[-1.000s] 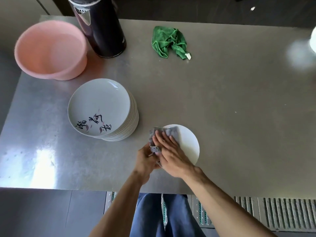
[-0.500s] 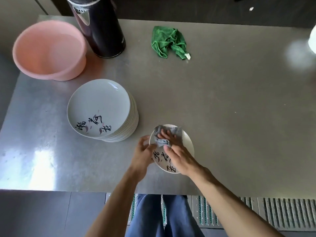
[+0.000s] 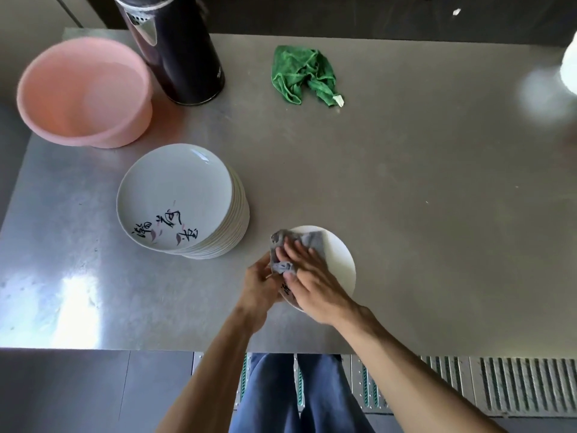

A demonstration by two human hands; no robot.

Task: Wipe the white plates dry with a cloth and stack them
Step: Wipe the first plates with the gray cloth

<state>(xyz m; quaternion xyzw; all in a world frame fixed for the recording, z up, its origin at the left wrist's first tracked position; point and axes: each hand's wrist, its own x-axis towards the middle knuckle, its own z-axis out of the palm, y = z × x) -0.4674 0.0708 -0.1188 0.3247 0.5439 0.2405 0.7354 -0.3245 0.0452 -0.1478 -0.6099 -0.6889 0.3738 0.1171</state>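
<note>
A white plate (image 3: pixel 338 260) with black writing is held tilted above the steel table's near edge. My left hand (image 3: pixel 260 285) grips its left rim, fingers curled around the edge. My right hand (image 3: pixel 313 278) presses a grey cloth (image 3: pixel 312 242) flat against the plate's face, the thumb pinching a fold of the cloth. A stack of several white plates (image 3: pixel 175 195) with the same black writing stands to the left on the table.
A pink basin (image 3: pixel 84 92) sits at the back left, with a tall black flask (image 3: pixel 175 48) beside it. A crumpled green cloth (image 3: pixel 303 75) lies at the back centre. Something white (image 3: pixel 569 67) shows at the right edge. The steel table (image 3: pixel 437 214) ends just below my hands.
The plate has been turned in my hands: its written part, exposed half a second ago, is now mostly under my right hand. The grey cloth has slid over the plate's upper left.
</note>
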